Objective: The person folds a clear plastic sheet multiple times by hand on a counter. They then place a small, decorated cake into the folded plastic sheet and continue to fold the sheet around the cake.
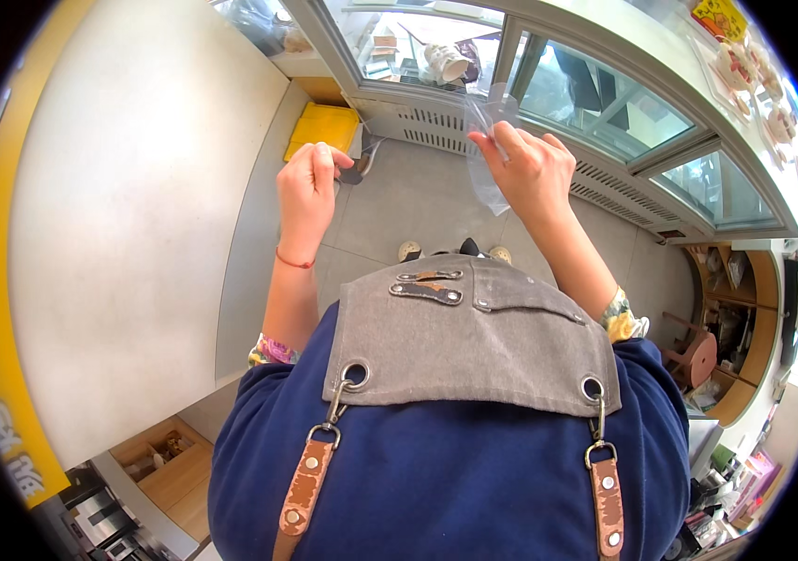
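My right hand [529, 165] pinches a limp piece of clear plastic [487, 186], which may be a thin bag or a glove. It hangs below the fingers and sticks up above them, in front of the glass display case [434, 130]. To the left, my left hand [309, 179] is raised with its fingers curled inward, a red cord around the wrist. Whether anything thin lies between those fingertips is hidden. Both hands are apart, above the grey tiled floor [399, 189]. A grey canvas apron [455, 350] covers my chest.
A white counter [139, 210] with a yellow edge runs along the left. Yellow packets [322, 130] sit at its far end. Inside the case lies a white patterned cup [447, 63]. Wooden shelves [746, 315] and a pink stool-like object [697, 357] stand at right.
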Available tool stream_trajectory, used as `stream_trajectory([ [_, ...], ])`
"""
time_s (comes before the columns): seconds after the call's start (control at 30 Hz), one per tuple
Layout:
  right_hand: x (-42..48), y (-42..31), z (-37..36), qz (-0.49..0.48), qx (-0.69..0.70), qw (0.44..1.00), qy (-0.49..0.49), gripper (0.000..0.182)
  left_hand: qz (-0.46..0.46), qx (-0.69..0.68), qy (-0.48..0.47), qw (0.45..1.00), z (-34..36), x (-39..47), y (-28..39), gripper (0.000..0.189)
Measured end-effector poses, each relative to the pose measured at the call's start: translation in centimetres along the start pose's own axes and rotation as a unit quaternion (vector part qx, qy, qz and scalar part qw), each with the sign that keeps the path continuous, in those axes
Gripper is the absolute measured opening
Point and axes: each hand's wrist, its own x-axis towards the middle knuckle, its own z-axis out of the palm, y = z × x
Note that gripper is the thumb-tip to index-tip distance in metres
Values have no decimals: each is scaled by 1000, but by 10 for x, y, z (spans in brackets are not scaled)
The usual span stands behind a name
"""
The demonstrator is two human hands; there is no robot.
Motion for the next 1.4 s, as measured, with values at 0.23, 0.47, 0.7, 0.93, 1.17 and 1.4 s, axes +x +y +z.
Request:
stream_trajectory([
  [0.23,10,-43,-45,-19,112,991,-71,9,241,158,150,946,20,15,47,31],
  [0.47,5,-47,-44,15,200,971,-133,17,162,1,14,987,38,0,71,32],
  [0.7,-1,-49,-38,-17,253,955,-153,22,-21,-125,-66,990,44,-3,58,13],
  [0.93,0,-38,-39,167,377,898,-152,22,-85,-255,-123,955,45,7,45,15],
  [1.17,-4,-41,-32,-30,336,932,-131,21,-68,-96,-52,992,50,4,51,25],
  [1.4,-5,-36,-33,47,449,887,-103,21,-77,-54,-12,996,52,9,44,31],
])
